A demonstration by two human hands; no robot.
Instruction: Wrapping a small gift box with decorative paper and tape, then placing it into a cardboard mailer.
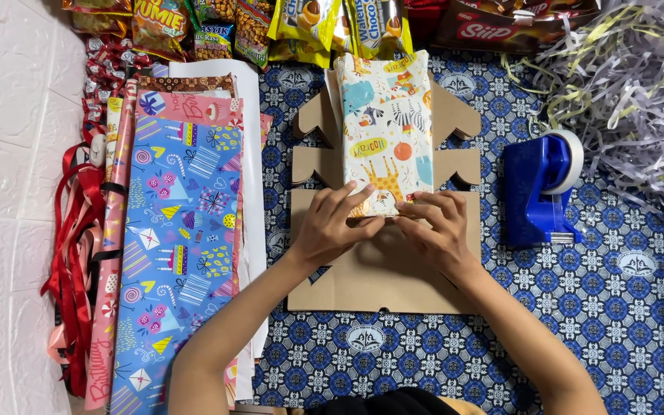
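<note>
A box wrapped in white paper printed with cartoon animals (387,123) lies on a flat piece of brown cardboard (363,277) in the middle. My left hand (333,224) and my right hand (436,227) both press on the near end of the wrapped box, fingers on the folded paper edge. Fingertips of the two hands almost meet at the box's lower edge.
A blue tape dispenser (541,187) stands right of the cardboard. Sheets of patterned gift wrap (182,230) lie at the left, with red ribbons (74,253) beside them. Snack packets (286,27) line the far edge. Shredded paper (632,92) is heaped at the far right.
</note>
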